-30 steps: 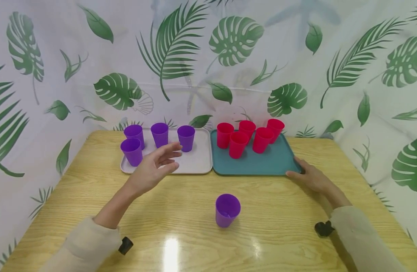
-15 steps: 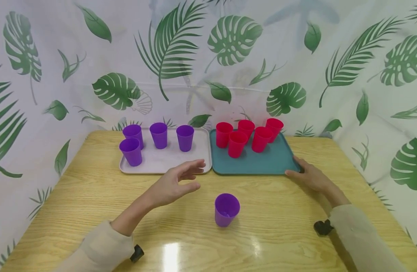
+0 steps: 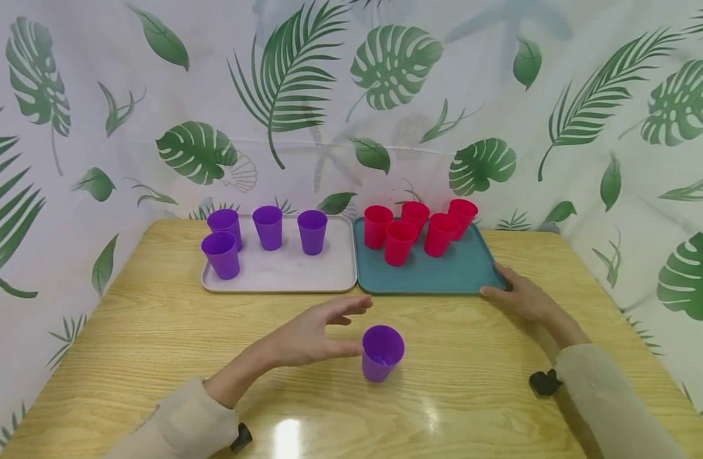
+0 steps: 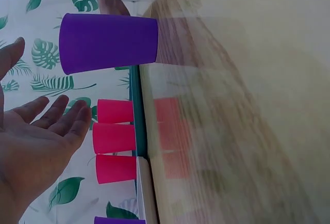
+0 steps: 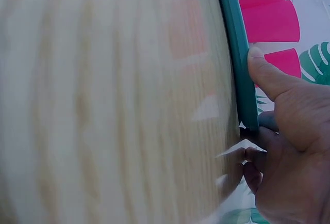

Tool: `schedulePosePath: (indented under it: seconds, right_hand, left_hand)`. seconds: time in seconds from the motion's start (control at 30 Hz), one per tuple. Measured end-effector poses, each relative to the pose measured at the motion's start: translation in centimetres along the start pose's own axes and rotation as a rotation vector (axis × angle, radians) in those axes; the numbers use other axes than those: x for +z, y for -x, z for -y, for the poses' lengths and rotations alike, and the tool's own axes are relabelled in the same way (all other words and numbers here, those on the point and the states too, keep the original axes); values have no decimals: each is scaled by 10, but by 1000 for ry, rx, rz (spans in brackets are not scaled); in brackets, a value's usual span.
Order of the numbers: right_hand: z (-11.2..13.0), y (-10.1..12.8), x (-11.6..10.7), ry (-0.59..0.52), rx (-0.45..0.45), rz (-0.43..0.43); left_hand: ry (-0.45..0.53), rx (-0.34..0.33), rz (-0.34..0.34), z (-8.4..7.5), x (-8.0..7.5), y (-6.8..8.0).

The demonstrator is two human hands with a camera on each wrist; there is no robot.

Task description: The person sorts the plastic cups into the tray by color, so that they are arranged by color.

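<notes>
A purple cup [image 3: 382, 354] stands upright on the wooden table, in front of the trays. Just left of it, my left hand [image 3: 308, 335] is spread with thumb and fingers apart, the thumb tip close to the cup's rim; whether they touch I cannot tell. In the left wrist view the purple cup [image 4: 108, 43] appears beyond that hand [image 4: 41, 146], which holds nothing. My right hand [image 3: 526, 296] grips the front right corner of the teal tray [image 3: 431, 280]. The right wrist view has its thumb on the tray's rim [image 5: 240, 64] and fingers around the outer edge.
Several red cups [image 3: 401, 243] stand on the teal tray. Left of it, touching, a white tray [image 3: 305, 277] bears several purple cups [image 3: 222, 256]. Behind the table [image 3: 443, 408] hangs a leaf-patterned cloth [image 3: 408, 127].
My left hand has moved from over the white tray to the right and toward me, down beside the lone purple cup. The right hand stays at the teal tray's corner.
</notes>
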State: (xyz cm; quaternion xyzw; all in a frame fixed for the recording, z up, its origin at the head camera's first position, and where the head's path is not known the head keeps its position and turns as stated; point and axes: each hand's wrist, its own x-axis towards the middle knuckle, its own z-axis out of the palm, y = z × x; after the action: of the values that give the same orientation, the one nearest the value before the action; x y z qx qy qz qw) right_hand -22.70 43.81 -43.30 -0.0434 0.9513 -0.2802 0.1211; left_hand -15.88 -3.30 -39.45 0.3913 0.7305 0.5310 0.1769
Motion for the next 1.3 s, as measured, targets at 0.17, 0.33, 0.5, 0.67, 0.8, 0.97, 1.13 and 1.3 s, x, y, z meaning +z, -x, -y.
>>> schedulePosePath:
  seconds: [0.17,0.33,0.5,0.67,0.8,0.97,1.13,1.3]
  right_hand:
    - [1,0,-1,-7,-12,4]
    - [1,-1,-1,-4,-16,4]
    - [0,-3,-1,11,-16,0]
    - [-2,-4,0,14,-15,-3]
    - [-3,-3,0,5,-12,-3]
    - [-3,-2,0,7,-7,-2]
    - [-2,-2,0,6,-2,-1]
    - [-2,-2,0,5,-7,-4]
  left_hand:
    - [18,-18,26,1,5,-2]
    - [14,-26,46,2,10,-4]
    - [8,-26,54,5,15,-4]
    - [0,-1,65,7,18,-5]
    - [-4,0,69,8,20,-6]
    - [-2,-19,63,7,23,-7]
    - [-1,-48,58,6,25,-8]
    - [-6,-67,45,6,27,-8]
